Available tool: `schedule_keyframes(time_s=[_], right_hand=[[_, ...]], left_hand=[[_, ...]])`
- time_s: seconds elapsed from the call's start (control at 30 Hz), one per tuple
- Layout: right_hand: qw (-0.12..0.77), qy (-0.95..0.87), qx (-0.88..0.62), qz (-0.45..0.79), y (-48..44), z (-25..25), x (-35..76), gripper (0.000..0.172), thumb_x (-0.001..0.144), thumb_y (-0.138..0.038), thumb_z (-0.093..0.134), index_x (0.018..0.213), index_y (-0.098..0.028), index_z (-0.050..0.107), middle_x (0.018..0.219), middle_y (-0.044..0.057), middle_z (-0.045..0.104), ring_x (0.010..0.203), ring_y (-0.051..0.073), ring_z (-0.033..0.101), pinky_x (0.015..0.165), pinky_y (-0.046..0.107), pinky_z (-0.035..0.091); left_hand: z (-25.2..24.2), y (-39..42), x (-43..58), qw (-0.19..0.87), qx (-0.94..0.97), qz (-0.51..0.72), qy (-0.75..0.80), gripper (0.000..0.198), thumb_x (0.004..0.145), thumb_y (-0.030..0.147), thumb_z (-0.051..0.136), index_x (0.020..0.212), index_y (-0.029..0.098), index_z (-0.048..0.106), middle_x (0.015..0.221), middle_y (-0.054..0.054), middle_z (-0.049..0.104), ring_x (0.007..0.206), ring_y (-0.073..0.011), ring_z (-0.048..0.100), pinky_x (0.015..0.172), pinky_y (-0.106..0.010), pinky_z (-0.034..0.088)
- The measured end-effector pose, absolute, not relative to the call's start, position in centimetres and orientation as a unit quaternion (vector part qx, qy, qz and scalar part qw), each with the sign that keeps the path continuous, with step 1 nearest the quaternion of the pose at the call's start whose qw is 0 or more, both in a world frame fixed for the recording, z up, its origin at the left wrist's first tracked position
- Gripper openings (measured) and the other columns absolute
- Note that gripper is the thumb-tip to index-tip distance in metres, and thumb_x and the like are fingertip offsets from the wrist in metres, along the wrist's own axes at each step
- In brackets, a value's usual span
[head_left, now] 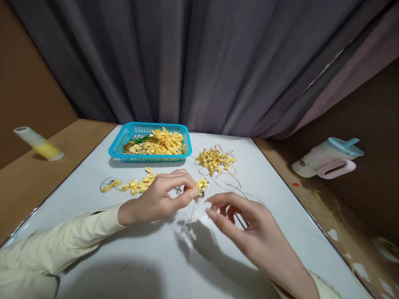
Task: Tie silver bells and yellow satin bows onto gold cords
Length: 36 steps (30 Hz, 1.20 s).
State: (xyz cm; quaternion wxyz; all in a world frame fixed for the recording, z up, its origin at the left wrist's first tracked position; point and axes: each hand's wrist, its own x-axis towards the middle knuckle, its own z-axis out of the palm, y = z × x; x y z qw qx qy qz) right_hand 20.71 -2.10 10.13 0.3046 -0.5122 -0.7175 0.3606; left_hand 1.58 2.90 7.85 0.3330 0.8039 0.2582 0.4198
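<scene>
My left hand [162, 195] pinches a small yellow ribbon bow [202, 184] between thumb and fingers, just above the white table [131, 253]. A thin gold wire [190, 216] hangs down from the bow. My right hand [240, 220] hovers close to the right of the bow, fingers curled with thumb and forefinger near each other; a thin wire or needle seems to run through them. A row of strung yellow bows [137, 185] lies left of my left hand.
A turquoise plastic basket [124, 141] of yellow bows and silver bells stands at the back. A pile of wired bows [215, 160] lies to its right. A pale roll [39, 143] rests on the left ledge, a pink and teal cup [328, 160] on the right.
</scene>
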Motion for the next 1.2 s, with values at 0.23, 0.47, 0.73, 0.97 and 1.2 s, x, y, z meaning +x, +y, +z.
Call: schedule_keyframes(time_s=[0.23, 0.47, 0.73, 0.97, 1.2], right_hand=[[0.214, -0.553, -0.437, 0.676, -2.0, 8.6, 18.7, 0.044, 0.080, -0.043, 0.060, 0.113, -0.017, 0.053, 0.066, -0.001, 0.061, 0.044, 0.004, 0.038, 0.043, 0.016, 0.032], [0.228, -0.527, -0.397, 0.716, -1.6, 8.2, 19.2, 0.034, 0.078, -0.047, 0.060, 0.082, -0.015, 0.050, 0.051, -0.004, 0.054, 0.037, 0.003, 0.032, 0.039, 0.016, 0.025], [0.247, -0.587, -0.398, 0.661, -2.3, 9.5, 19.7, 0.034, 0.089, -0.045, 0.045, 0.071, -0.016, 0.044, 0.046, -0.006, 0.045, 0.039, 0.003, 0.031, 0.042, 0.017, 0.025], [0.236, -0.753, -0.433, 0.437, -3.0, 10.0, 19.9, 0.037, 0.096, -0.036, 0.031, 0.064, -0.017, 0.039, 0.054, -0.004, 0.045, 0.049, 0.006, 0.041, 0.053, 0.020, 0.030], [0.207, -0.842, -0.417, 0.275, -3.1, 9.0, 19.8, 0.026, 0.096, -0.026, 0.032, 0.071, -0.019, 0.037, 0.053, -0.007, 0.032, 0.044, 0.007, 0.034, 0.051, 0.023, 0.024]], left_hand=[[7.4, 2.9, 1.9, 0.201, 0.847, 0.442, 0.218, 0.014, 0.083, 0.008, 0.049, 0.071, 0.014, 0.052, 0.067, -0.003, 0.058, 0.065, -0.0127, 0.049, 0.067, -0.030, 0.041], [7.1, 2.9, 1.8, 0.172, 0.860, 0.433, 0.207, 0.012, 0.082, 0.007, 0.049, 0.072, 0.014, 0.052, 0.069, -0.004, 0.058, 0.067, -0.0131, 0.050, 0.067, -0.031, 0.042], [6.6, 3.2, 1.7, 0.151, 0.873, 0.414, 0.209, 0.010, 0.083, 0.009, 0.049, 0.075, 0.014, 0.052, 0.070, -0.004, 0.058, 0.069, -0.0136, 0.050, 0.068, -0.031, 0.041], [6.6, 3.1, 1.7, 0.111, 0.893, 0.384, 0.207, 0.011, 0.084, 0.010, 0.048, 0.076, 0.013, 0.054, 0.070, -0.005, 0.060, 0.069, -0.0146, 0.051, 0.068, -0.032, 0.041], [6.8, 3.1, 1.8, 0.102, 0.899, 0.371, 0.210, 0.013, 0.085, 0.011, 0.047, 0.075, 0.013, 0.055, 0.069, -0.005, 0.060, 0.069, -0.0148, 0.051, 0.066, -0.031, 0.040]])
